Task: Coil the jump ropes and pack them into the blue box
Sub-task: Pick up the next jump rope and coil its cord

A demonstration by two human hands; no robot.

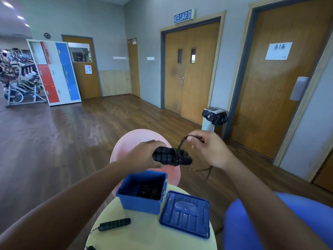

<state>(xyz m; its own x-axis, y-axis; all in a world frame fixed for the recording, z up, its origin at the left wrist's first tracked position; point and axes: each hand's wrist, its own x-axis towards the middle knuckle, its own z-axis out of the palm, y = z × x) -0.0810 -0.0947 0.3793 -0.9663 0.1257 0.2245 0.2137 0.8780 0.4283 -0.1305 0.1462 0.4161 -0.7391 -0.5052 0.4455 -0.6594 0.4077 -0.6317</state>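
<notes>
I am clamping the left grip [144,156] on the paired handles [171,156] while the right grip [207,150] is pinching the cord [182,141] at frame centre; slackening tension risks unwinding the wraps.

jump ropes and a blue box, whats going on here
A person is winding a jump rope. The left hand grips its two black handles together while the right hand loops the cord around them. Below, the blue box sits open with coiled ropes inside, its lid beside it. Another handle lies on the table.

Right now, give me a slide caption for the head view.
Left hand grips rope handles, right hand winds cord above open blue box.
</notes>
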